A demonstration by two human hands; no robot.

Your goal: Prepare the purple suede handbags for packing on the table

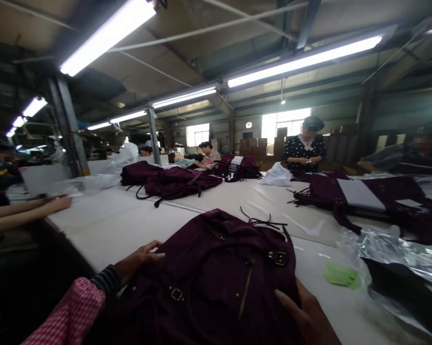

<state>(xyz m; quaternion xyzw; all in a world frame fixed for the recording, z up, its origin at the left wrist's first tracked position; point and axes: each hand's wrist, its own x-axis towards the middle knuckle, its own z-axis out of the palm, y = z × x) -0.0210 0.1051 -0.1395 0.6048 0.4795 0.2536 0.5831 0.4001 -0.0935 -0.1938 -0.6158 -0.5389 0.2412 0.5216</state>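
A dark purple backpack (216, 282) with brass buckles and a slanted zipper lies in front of me on the white table, thin dark cords trailing from its far side. At its left edge, my left hand (139, 261) holds the bag between thumb and fingers. My right hand (307, 309) grips the opposite side, the thumb on the front panel and the other fingers hidden behind the fabric.
More purple bags (183, 182) lie across the white table (111, 215), some with white paper bands. Clear plastic (392, 244), a green slip (341, 275) and black material (403, 292) lie to my right. A co-worker's arms (39, 208) reach in from the left; others stand beyond.
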